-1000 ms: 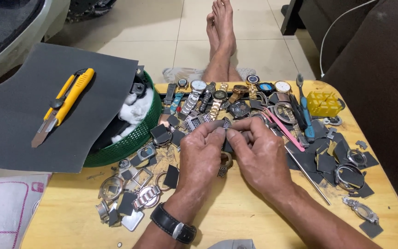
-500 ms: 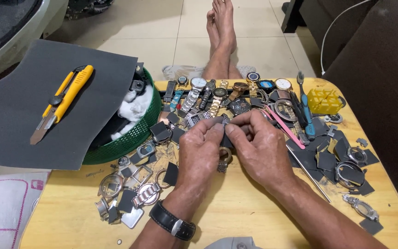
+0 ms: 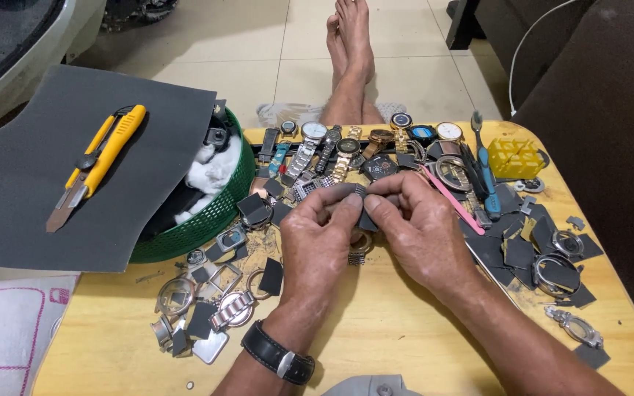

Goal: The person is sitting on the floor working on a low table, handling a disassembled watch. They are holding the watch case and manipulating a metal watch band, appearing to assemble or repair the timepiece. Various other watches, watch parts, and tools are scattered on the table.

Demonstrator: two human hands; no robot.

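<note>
At frame centre, the left hand [image 3: 322, 238] and right hand [image 3: 421, 233] pinched a small watch part [image 3: 361, 192] in grey sandpaper [image 3: 367, 220]; many watches [image 3: 346, 147] lay untouched on the desk [image 3: 376, 330].

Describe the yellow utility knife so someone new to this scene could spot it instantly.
Start at the big dark grey sheet covering the green basket at the table's left. The utility knife lies diagonally on it, the only yellow-handled tool there, blade end pointing down-left.

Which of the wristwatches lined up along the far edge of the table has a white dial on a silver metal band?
The silver watch, second from the left in the row. Its neighbours show dark dials; another white-faced one sits farther right, gold-rimmed.
</note>
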